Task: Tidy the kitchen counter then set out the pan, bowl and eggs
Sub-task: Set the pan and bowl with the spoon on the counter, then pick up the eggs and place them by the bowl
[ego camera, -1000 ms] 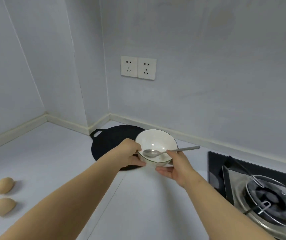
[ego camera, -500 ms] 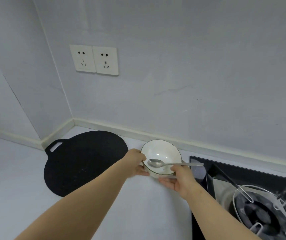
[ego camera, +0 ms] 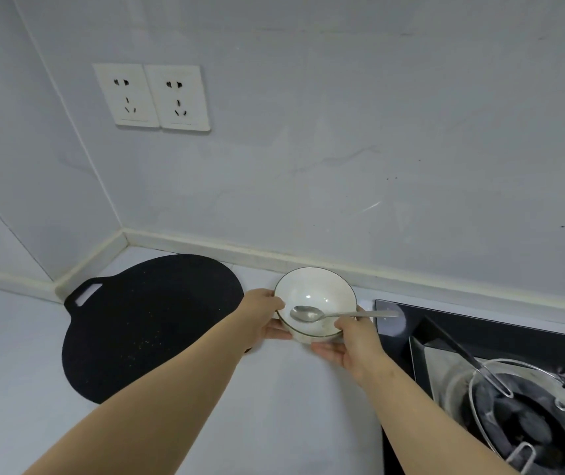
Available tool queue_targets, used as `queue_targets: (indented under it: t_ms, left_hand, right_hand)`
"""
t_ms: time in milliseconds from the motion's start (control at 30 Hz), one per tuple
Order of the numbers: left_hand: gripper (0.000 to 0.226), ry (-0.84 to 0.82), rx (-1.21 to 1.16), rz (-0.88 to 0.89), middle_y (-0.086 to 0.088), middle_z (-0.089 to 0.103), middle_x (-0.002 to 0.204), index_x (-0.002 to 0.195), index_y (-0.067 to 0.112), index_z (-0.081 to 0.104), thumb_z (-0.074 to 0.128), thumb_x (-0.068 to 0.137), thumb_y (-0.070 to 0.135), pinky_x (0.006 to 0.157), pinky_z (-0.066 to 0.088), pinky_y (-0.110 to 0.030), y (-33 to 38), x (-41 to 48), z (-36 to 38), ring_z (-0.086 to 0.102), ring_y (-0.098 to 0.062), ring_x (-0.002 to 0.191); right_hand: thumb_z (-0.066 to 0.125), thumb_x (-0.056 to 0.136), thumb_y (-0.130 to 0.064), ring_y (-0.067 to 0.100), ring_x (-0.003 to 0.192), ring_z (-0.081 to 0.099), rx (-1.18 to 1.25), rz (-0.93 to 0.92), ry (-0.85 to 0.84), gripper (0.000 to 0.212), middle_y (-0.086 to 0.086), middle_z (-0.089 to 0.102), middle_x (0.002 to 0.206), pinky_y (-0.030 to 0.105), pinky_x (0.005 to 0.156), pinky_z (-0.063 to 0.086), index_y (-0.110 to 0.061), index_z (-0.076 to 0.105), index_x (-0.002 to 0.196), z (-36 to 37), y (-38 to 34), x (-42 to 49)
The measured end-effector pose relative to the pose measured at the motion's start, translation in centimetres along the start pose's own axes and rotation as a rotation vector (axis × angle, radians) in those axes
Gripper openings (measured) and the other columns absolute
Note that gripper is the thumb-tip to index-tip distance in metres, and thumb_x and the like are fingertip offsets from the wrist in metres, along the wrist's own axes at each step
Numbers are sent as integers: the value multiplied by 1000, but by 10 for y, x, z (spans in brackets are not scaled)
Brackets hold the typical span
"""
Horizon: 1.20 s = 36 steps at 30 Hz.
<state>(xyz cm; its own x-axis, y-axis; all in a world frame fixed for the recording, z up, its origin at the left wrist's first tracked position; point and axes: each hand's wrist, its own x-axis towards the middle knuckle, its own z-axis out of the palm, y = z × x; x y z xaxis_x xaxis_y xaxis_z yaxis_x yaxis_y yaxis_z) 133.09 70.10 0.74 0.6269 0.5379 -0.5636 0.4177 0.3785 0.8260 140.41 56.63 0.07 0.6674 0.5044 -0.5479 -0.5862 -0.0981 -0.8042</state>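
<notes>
Head camera, looking forward and down: a person's two bare forearms reach out over a pale counter (ego camera: 291, 406) toward the back wall (ego camera: 377, 132).

Both hands hold a white bowl (ego camera: 315, 293) with a thin dark rim. The left hand (ego camera: 264, 318) grips the bowl's left side, thumb by the rim and fingers curled round the lower wall. The right hand (ego camera: 353, 344) cups the near right side, fingers curved under the bowl and thumb up against the rim.

A metal spoon (ego camera: 305, 314) lies in the bowl, its scoop near the middle and its handle sticking out over the right rim, just above the right thumb.

The bowl sits low over the counter, near the wall's skirting strip. Whether its base touches the counter cannot be told.

Just left of the bowl, a flat round black pan (ego camera: 150, 323) with a small loop handle lies on the counter in the corner. The left hand and wrist cross in front of its right edge.

Just right of the bowl is a black glass hob (ego camera: 514, 337) with a wire pan support (ego camera: 500, 389) over a dark burner.

Two white sockets (ego camera: 152, 96) are side by side on the wall, high above the pan.
</notes>
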Motion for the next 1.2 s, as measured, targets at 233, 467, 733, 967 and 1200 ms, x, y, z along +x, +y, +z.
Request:
queue_targets:
  t_ms: [233, 467, 733, 967, 1200]
  left_hand:
    - [20, 3, -4, 35, -10, 62, 91, 105, 8, 56, 41, 93, 2, 60, 58, -36, -5, 5, 6, 65, -27, 71]
    - [21, 46, -12, 34, -9, 62, 94, 108, 11, 56, 40, 94, 6, 63, 59, -38, -7, 6, 16, 65, -28, 77]
    - [22, 56, -64, 24, -8, 60, 101, 112, 14, 55, 42, 95, 9, 65, 58, -38, -7, 6, 21, 64, -28, 86]
    - [45, 62, 45, 13, -6, 51, 123, 139, 22, 38, 48, 95, 20, 86, 51, -38, -2, -3, 22, 57, -27, 105]
    - [46, 158, 24, 148, -3, 51, 104, 135, 18, 39, 54, 92, 20, 84, 48, -34, -2, -56, -1, 51, -22, 101]
  right_hand:
    - [32, 86, 10, 28, 74, 62, 32, 19, 54, 41, 7, 60, 92, 29, 42, 55, -17, 50, 111, -2, -6, 6]
    - [35, 85, 10, 32, 83, 62, 49, 37, 84, 43, 14, 61, 107, 27, 39, 52, -11, 51, 119, -9, -5, 10]
    - [37, 86, 8, 30, 78, 63, 15, 41, 106, 43, 19, 62, 116, 25, 39, 51, -9, 50, 124, -9, -8, 15]
    - [46, 92, -5, 28, 64, 60, -2, 93, 100, 34, 11, 54, 94, 31, 43, 55, -12, 39, 124, -7, -7, -3]
    - [68, 83, -32, 24, 57, 56, 111, 217, 165, 24, 11, 57, 110, 21, 39, 45, -15, 51, 86, 3, 6, -59]
